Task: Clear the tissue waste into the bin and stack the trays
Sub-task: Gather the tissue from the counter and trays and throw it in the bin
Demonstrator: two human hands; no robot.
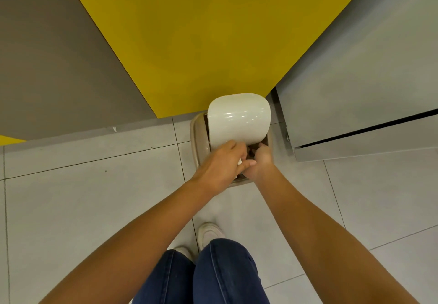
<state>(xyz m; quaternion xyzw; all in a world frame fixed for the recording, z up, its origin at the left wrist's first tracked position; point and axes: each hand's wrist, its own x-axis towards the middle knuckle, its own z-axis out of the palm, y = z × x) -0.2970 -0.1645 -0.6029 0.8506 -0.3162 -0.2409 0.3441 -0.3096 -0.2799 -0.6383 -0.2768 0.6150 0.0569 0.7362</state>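
Tiled floor [94,209], lid [239,119] raised, left hand [220,166] pinching tissue [239,161], right hand [260,161] in bin [198,133], grip unclear

The beige bin [198,136] stands on the grey tiled floor [71,209], near a white shoe [209,232].

The raised lid [239,119] walls off the bin [198,135] behind; left hand [220,166] and right hand [260,161] fill its near opening.

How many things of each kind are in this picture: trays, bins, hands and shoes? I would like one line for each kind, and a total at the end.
tray: 1
bin: 1
hands: 2 (left hand, right hand)
shoes: 2 (front shoe, rear shoe)
Total: 6
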